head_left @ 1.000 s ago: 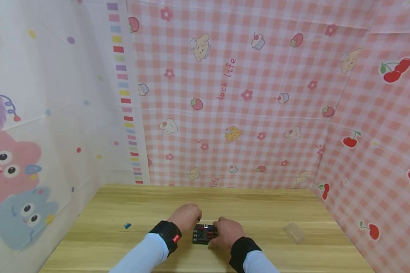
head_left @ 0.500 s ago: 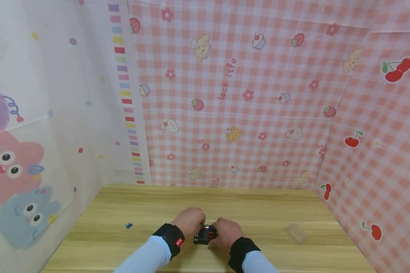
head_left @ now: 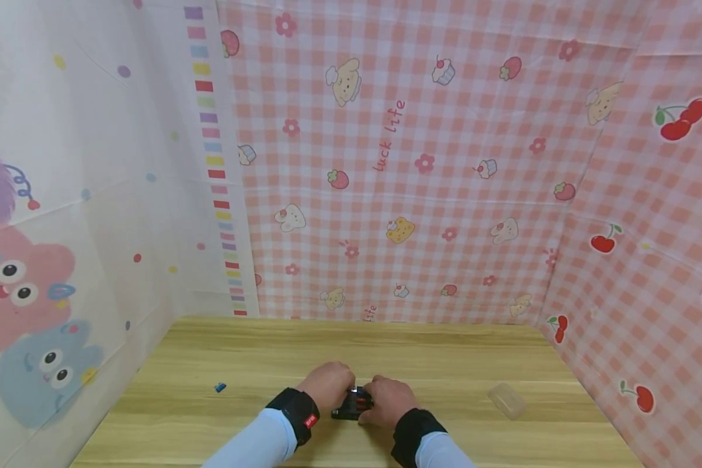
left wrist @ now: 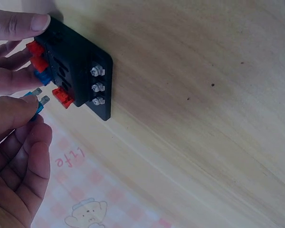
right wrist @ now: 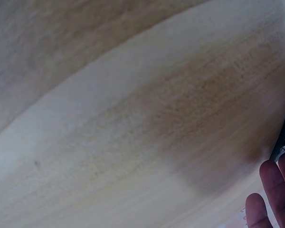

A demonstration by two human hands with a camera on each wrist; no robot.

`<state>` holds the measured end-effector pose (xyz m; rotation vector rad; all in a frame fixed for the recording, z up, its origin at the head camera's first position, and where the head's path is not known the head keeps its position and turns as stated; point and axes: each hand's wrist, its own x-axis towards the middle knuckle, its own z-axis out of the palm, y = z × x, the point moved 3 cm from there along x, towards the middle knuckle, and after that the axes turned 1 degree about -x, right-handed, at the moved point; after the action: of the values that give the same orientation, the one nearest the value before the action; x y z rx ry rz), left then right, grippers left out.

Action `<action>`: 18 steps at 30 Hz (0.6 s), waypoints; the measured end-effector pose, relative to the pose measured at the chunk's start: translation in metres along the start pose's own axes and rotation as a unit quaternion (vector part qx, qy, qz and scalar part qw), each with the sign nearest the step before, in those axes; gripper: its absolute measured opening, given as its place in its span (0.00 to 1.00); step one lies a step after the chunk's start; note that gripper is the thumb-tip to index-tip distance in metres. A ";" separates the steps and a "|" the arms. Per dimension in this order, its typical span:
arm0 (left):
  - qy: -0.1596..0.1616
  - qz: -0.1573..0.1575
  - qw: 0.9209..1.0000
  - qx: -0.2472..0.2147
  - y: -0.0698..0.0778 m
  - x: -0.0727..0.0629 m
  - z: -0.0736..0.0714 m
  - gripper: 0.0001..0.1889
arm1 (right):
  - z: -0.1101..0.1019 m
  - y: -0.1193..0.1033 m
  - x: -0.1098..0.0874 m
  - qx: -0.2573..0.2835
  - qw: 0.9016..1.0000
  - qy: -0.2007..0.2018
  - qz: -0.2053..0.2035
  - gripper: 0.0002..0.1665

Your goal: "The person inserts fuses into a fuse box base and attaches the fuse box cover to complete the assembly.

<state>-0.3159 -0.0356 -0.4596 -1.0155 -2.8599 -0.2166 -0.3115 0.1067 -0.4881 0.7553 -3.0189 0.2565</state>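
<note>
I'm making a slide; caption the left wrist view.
The left hand pinches a blue fuse, prongs showing, beside a black block that the right hand holds.

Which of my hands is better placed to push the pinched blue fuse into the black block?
Probably your left hand: it pinches the blue fuse, metal prongs showing, close beside the black block. Your right hand is busy gripping the block.

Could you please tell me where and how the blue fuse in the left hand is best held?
Probably by its blue plastic body, pinched from the end opposite the prongs, as the left hand holds it: the prongs stick out bare, near the black block.
</note>
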 end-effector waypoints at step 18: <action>0.001 0.010 1.000 0.017 0.001 0.000 0.007 0.08 | 0.003 -0.001 0.000 0.006 1.000 0.011 -0.007 0.23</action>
<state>-0.3157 -0.0336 -0.4661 -1.0364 -2.8397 -0.1656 -0.3109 0.1059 -0.4911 0.7694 -2.9939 0.2807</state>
